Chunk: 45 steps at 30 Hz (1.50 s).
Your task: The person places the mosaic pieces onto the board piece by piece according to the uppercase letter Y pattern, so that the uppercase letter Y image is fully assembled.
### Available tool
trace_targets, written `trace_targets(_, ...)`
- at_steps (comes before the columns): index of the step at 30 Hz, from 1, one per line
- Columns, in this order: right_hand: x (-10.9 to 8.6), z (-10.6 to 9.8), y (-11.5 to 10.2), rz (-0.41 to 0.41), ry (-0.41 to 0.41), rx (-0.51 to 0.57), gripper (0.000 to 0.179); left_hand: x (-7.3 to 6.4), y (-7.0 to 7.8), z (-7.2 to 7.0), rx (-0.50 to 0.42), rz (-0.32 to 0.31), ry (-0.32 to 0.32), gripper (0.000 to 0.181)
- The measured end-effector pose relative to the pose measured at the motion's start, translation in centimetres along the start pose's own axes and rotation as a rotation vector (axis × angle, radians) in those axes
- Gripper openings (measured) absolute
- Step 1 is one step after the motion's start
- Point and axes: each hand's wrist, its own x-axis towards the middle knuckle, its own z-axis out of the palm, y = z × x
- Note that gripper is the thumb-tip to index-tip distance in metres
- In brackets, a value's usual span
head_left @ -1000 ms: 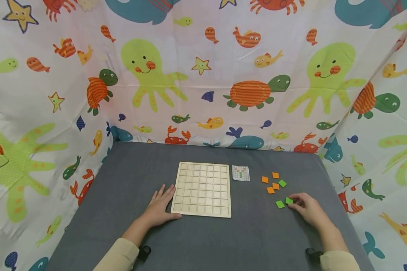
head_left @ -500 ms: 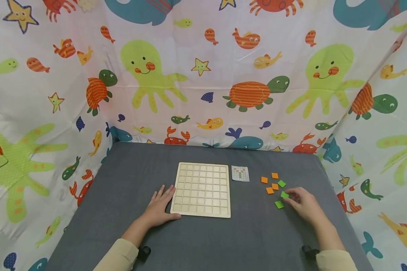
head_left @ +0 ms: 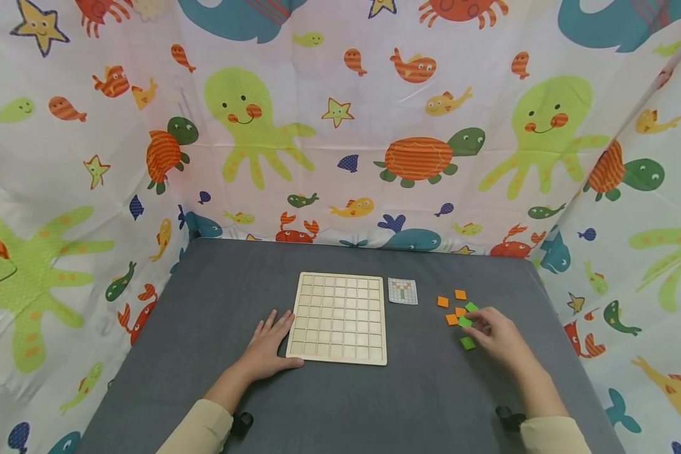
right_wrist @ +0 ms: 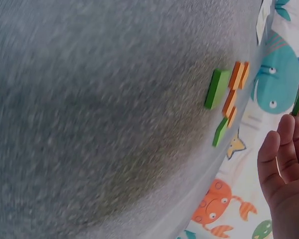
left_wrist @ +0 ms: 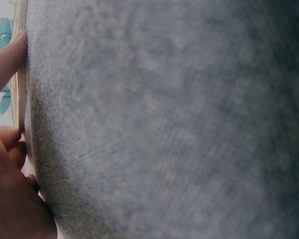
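Note:
A pale wooden grid board (head_left: 337, 318) lies on the grey table. My left hand (head_left: 268, 349) rests at its near left corner, fingers spread along the left edge and thumb at the near edge. In the left wrist view the thumb (left_wrist: 10, 62) meets the board's side. My right hand (head_left: 499, 337) pinches a green square tile (head_left: 465, 321) between thumb and fingertips; the right wrist view shows this tile (right_wrist: 297, 103) raised off the table. One green tile (head_left: 468, 343) lies nearer me, another green tile (head_left: 472, 307) farther back. Several orange tiles (head_left: 442, 302) lie just left of them.
A small card (head_left: 403, 291) printed with a coloured grid pattern lies right of the board. A white curtain (head_left: 323, 208) with sea animals surrounds the table (head_left: 340, 410) at the back and sides. Black straps (head_left: 241, 424) are on both wrists.
The right hand has lifted the green tile and carried it left and slightly away from me, over the orange tiles. The left hand and board stay in place.

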Motion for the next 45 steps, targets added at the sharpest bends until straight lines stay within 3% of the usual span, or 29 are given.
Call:
trace_targets(17,1.4,1.8,-2.0,-0.099,0.009,0.018,0.025,0.0,0.1,0.0,-0.015,-0.006,0.014,0.112)
trace_targets(45,2.4,4.3,-5.0,-0.155,-0.053,0.07,0.025,0.0,-0.1,0.1,-0.011,-0.004,0.001,0.113)
